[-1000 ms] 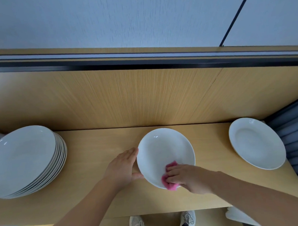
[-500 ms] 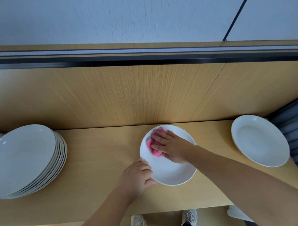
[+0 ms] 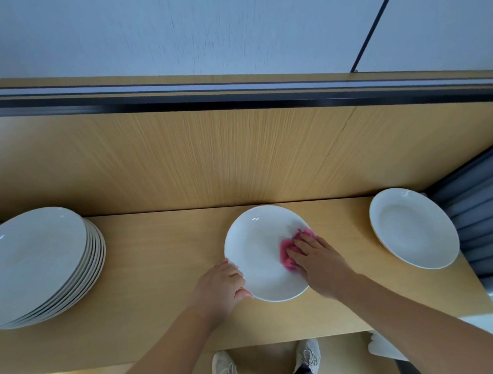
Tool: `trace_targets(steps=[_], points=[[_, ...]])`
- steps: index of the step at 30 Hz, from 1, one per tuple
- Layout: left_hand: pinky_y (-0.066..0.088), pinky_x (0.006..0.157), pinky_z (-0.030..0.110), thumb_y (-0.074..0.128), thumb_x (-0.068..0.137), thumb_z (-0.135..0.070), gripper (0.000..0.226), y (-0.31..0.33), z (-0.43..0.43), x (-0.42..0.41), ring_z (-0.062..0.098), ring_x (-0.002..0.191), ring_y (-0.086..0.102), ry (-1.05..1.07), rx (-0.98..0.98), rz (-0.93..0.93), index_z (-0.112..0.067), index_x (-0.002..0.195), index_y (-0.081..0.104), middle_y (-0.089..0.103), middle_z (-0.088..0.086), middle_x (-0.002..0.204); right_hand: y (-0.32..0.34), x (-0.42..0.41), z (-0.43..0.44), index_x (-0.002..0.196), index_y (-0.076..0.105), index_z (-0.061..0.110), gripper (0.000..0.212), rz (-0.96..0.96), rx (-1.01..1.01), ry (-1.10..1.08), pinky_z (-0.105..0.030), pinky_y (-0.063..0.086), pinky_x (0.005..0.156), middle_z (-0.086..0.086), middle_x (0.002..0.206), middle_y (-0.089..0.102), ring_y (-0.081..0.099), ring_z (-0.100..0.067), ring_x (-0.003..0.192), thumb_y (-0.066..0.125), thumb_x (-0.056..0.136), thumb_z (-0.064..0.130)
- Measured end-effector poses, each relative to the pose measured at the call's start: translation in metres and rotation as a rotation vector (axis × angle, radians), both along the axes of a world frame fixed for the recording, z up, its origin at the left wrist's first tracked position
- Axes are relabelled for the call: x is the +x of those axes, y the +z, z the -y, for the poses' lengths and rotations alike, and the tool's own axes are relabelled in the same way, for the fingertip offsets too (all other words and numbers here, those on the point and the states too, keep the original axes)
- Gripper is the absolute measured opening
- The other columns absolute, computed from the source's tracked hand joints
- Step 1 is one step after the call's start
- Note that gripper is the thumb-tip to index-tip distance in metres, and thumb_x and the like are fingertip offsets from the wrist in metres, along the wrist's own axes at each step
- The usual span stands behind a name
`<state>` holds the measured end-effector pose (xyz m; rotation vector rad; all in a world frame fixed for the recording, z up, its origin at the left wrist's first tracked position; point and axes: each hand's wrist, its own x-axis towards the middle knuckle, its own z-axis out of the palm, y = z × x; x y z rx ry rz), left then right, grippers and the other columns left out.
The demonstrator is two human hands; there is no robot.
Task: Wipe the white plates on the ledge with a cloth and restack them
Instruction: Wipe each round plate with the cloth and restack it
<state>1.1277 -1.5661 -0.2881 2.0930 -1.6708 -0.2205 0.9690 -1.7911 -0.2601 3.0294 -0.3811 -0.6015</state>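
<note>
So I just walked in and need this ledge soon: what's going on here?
A person is wiping white plates. The right hand presses a pink cloth onto the middle plate, while the left hand grips its near rim. A stack of plates sits at the left end of the ledge, and a single plate lies apart at the right.

head cam | worn high | faces forward-down | near, over wooden ledge [image 3: 158,275] | single view

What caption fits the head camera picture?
Right hand wipes the middle plate with a pink cloth while left hand holds its rim.
</note>
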Motion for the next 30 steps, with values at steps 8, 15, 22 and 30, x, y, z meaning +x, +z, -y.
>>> trace_targets(steps=[8, 15, 22, 30], points=[[0.041, 0.094, 0.025, 0.044, 0.074, -0.057, 0.045, 0.001, 0.003, -0.002, 0.004, 0.079, 0.062, 0.011, -0.027, 0.003, -0.023, 0.062, 0.071, 0.066, -0.015, 0.07, 0.032, -0.016, -0.04, 0.115, 0.057, 0.035, 0.034, -0.042, 0.218, 0.045, -0.036, 0.039, 0.091, 0.005, 0.12, 0.054, 0.045, -0.021, 0.119, 0.026, 0.102, 0.041], [0.029, 0.107, 0.023, 0.051, 0.079, -0.052, 0.045, -0.012, -0.003, 0.001, 0.008, 0.096, 0.054, 0.019, -0.07, -0.045, -0.014, 0.076, 0.074, 0.069, -0.004, 0.083, 0.026, 0.042, -0.018, 0.121, 0.062, 0.026, 0.043, 0.235, 0.325, -0.077, -0.038, 0.045, 0.075, -0.002, 0.111, 0.063, 0.058, -0.032, 0.105, 0.031, 0.096, 0.039], [0.032, 0.102, 0.025, 0.051, 0.078, -0.05, 0.045, -0.011, -0.002, 0.0, 0.007, 0.097, 0.049, 0.025, -0.09, -0.033, -0.012, 0.074, 0.075, 0.071, -0.002, 0.082, -0.011, 0.068, -0.036, 0.13, 0.061, 0.021, 0.062, 0.05, 0.24, -0.023, -0.072, 0.03, 0.102, -0.019, 0.146, 0.045, 0.026, -0.061, 0.133, 0.021, 0.095, 0.053], [0.033, 0.101, 0.02, 0.05, 0.078, -0.054, 0.046, -0.005, -0.002, -0.002, 0.007, 0.091, 0.057, 0.062, -0.018, -0.061, -0.016, 0.074, 0.075, 0.07, -0.006, 0.081, -0.017, 0.021, -0.034, 0.151, 0.029, 0.032, 0.105, -0.056, 0.338, 0.105, -0.055, -0.003, 0.119, -0.005, 0.163, 0.011, -0.012, -0.039, 0.148, -0.029, 0.073, 0.073]])
